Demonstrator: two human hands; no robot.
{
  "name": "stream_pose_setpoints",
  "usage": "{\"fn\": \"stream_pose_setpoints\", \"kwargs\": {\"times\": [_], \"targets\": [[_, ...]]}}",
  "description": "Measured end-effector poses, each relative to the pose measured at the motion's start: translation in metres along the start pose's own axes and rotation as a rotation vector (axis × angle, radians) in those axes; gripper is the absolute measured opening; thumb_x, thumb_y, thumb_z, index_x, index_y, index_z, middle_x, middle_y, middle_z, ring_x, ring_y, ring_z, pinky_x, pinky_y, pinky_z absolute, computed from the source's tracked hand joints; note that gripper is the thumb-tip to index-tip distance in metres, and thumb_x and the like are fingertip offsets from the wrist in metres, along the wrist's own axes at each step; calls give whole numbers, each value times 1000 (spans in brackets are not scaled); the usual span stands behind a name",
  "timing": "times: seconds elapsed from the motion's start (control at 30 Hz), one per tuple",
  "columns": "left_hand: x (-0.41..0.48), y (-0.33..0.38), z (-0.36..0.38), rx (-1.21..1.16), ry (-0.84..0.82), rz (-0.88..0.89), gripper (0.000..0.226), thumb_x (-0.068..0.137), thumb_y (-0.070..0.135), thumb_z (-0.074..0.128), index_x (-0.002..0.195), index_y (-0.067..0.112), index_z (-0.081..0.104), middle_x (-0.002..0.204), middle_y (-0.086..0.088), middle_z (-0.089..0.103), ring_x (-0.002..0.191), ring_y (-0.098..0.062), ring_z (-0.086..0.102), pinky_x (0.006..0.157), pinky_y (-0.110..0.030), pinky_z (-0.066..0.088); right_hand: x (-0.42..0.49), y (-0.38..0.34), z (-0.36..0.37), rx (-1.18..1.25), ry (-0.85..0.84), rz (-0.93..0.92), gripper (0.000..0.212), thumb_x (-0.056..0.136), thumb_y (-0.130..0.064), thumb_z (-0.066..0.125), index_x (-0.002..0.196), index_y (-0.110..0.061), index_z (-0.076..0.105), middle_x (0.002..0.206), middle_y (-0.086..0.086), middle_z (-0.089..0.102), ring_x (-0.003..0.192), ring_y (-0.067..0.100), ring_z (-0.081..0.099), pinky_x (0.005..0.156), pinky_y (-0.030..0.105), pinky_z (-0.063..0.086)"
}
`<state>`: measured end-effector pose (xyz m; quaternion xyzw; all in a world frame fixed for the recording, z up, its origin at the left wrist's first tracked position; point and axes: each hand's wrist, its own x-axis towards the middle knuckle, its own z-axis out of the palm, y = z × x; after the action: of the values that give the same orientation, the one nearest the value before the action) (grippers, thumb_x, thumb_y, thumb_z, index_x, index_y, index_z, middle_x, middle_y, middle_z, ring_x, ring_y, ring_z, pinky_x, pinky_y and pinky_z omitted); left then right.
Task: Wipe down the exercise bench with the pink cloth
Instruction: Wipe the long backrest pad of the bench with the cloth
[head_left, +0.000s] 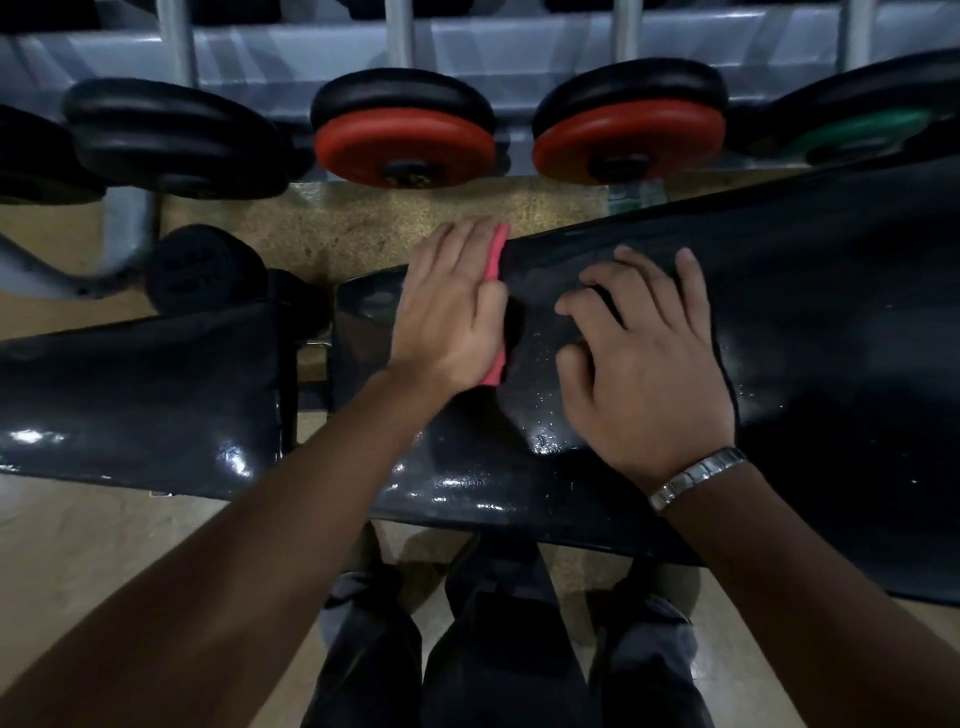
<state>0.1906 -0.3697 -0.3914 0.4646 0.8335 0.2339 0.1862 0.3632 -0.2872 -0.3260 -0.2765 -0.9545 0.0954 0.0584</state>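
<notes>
The black padded exercise bench (805, 322) runs across the view, its long back pad glossy and speckled with droplets, and a separate seat pad (140, 395) lies to the left. My left hand (447, 306) lies flat on the pink cloth (496, 260) and presses it onto the back pad near its left end. Only the cloth's right edge shows beside the hand. My right hand (644, 358) rests on the pad just right of the cloth, fingers curled and spread, holding nothing. A metal watch band (696, 475) circles that wrist.
Behind the bench a rack holds dumbbells: black ones (166, 140) at the left, two with red plates (405, 145) (628, 140) in the middle, a green one (862, 130) at the right. A grey frame leg (119, 234) stands at the left. My legs (498, 649) are below the bench.
</notes>
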Motion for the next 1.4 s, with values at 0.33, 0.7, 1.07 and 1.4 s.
{"fn": "stream_pose_setpoints", "kwargs": {"times": [0.33, 0.7, 1.07, 1.4], "targets": [[-29, -14, -10, 48, -82, 346, 78, 89, 23, 37, 162, -2, 28, 169, -18, 30, 160, -35, 22, 130, -57, 15, 1, -2, 1, 1, 13, 7, 33, 90, -25, 47, 115, -12, 64, 127, 11, 59, 136, 33, 46, 123, 58, 17], [-61, -20, -1, 51, -59, 300, 83, 85, 24, 35, 164, 2, 23, 173, -14, 23, 163, -32, 11, 132, -57, 10, 0, 8, 1, 306, 121, 44, 21, 88, -13, 54, 94, -12, 74, 112, 5, 70, 130, 23, 54, 125, 46, 16], [-100, 20, 26, -59, 79, 80, 83, 87, 24, 33, 167, 7, 18, 176, -6, 15, 165, -26, 0, 132, -57, 6, -26, 40, -44, 17, 76, 40, 28, 89, -22, 54, 109, -17, 74, 123, 7, 66, 131, 33, 51, 117, 67, 20], [-127, 64, 43, -121, 152, -107, 84, 87, 26, 30, 168, 11, 13, 177, -1, 8, 164, -22, -7, 133, -51, -2, -48, 42, -45, -142, 21, 99, 44, 95, -28, 43, 136, -21, 60, 145, 9, 51, 145, 35, 35, 122, 64, 10]]}}
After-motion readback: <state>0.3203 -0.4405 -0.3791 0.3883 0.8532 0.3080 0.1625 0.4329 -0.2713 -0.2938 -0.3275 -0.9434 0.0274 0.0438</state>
